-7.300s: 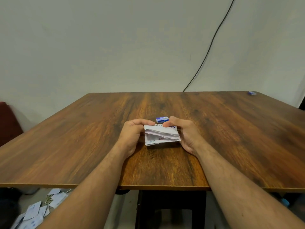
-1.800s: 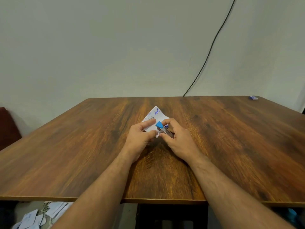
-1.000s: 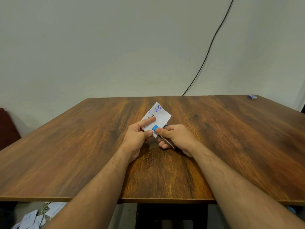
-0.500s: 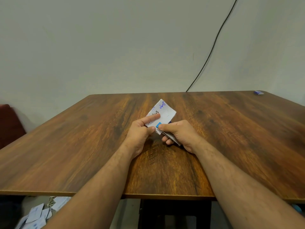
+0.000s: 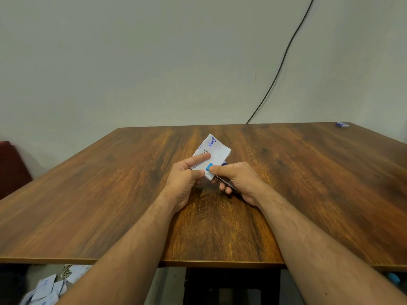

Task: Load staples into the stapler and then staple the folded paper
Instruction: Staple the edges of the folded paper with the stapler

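A folded white paper (image 5: 217,149) with blue handwriting is held tilted just above the middle of the wooden table (image 5: 110,194). My left hand (image 5: 185,179) pinches its near left edge, index finger lying on top. My right hand (image 5: 239,180) grips a small stapler (image 5: 210,167) with a blue tip and metal body. The stapler's head sits over the paper's near corner, with my thumb pressing on top. Most of the stapler is hidden in my palm.
A small blue staple box (image 5: 342,124) lies at the table's far right corner. A black cable (image 5: 284,60) runs down the wall behind. Loose papers (image 5: 47,288) lie on the floor at lower left. A dark red seat (image 5: 11,166) stands at the left.
Seconds ago both hands held the folded paper flat. Since then my right hand took the stapler and set its blue head over the paper's corner; the paper has tilted up slightly.
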A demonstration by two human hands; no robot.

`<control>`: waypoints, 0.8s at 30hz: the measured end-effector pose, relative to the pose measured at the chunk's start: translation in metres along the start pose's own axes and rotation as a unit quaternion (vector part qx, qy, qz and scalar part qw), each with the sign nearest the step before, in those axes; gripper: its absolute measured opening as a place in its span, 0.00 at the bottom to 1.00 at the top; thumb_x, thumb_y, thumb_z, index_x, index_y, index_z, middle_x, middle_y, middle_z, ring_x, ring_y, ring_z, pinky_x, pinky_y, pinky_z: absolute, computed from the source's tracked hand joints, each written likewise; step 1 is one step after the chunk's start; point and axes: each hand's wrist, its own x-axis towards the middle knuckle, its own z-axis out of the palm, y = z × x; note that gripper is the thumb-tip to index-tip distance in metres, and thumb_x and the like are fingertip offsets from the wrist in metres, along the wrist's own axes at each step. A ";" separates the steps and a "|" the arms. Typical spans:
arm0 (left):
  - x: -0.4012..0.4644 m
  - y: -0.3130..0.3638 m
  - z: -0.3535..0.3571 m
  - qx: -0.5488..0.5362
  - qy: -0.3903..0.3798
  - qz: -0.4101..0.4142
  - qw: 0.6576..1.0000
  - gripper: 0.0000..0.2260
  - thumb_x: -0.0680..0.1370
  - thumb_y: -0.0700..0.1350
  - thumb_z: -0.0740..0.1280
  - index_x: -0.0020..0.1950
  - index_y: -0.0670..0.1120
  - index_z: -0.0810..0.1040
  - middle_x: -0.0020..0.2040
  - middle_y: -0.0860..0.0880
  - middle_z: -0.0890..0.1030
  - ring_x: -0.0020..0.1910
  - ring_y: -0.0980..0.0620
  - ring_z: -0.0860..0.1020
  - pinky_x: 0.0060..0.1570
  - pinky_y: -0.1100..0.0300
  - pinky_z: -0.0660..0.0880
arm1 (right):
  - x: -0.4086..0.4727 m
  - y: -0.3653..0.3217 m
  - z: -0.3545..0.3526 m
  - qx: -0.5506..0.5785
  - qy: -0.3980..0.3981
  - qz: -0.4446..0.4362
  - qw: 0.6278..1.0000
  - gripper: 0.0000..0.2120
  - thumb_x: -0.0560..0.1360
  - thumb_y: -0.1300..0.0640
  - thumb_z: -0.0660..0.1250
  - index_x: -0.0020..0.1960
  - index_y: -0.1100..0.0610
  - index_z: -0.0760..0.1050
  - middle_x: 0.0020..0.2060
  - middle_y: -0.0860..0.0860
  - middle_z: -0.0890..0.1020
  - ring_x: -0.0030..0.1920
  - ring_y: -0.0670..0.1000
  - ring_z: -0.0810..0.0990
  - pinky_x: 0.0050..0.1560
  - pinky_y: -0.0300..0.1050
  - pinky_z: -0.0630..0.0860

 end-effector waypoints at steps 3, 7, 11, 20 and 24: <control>0.002 -0.002 0.001 0.015 0.011 0.009 1.000 0.22 0.76 0.27 0.63 0.54 0.49 0.88 0.70 0.44 0.75 0.50 0.44 0.80 0.36 0.62 0.74 | 0.000 0.000 0.001 0.019 0.002 0.001 1.000 0.13 0.74 0.52 0.77 0.47 0.63 0.86 0.37 0.56 0.87 0.25 0.46 0.75 0.22 0.36 0.70; 0.003 -0.004 0.001 0.010 0.019 0.016 1.000 0.21 0.76 0.27 0.62 0.57 0.47 0.87 0.69 0.41 0.76 0.46 0.41 0.77 0.38 0.57 0.72 | 0.000 0.000 0.002 0.038 -0.010 -0.007 0.999 0.11 0.74 0.52 0.76 0.46 0.61 0.85 0.35 0.55 0.85 0.24 0.45 0.71 0.20 0.35 0.65; 0.002 -0.003 0.000 0.018 0.024 0.030 0.999 0.20 0.77 0.28 0.63 0.59 0.47 0.85 0.65 0.41 0.79 0.37 0.51 0.75 0.33 0.63 0.74 | 0.002 0.001 0.002 0.004 -0.014 -0.006 1.000 0.16 0.74 0.45 0.75 0.45 0.59 0.86 0.34 0.54 0.83 0.23 0.44 0.67 0.20 0.35 0.59; 0.003 -0.004 -0.002 0.016 0.001 0.025 1.000 0.23 0.75 0.25 0.63 0.57 0.48 0.87 0.66 0.44 0.77 0.58 0.39 0.77 0.51 0.47 0.75 | 0.005 0.002 0.002 -0.035 -0.008 -0.011 0.999 0.20 0.73 0.42 0.77 0.44 0.61 0.86 0.35 0.56 0.86 0.26 0.48 0.76 0.25 0.38 0.75; 0.002 -0.005 -0.002 0.016 -0.013 0.030 0.999 0.24 0.74 0.24 0.63 0.56 0.48 0.87 0.67 0.42 0.78 0.55 0.42 0.79 0.38 0.59 0.77 | 0.005 0.001 0.002 0.015 -0.026 0.004 1.000 0.14 0.74 0.49 0.77 0.41 0.62 0.87 0.35 0.59 0.86 0.28 0.49 0.80 0.28 0.39 0.79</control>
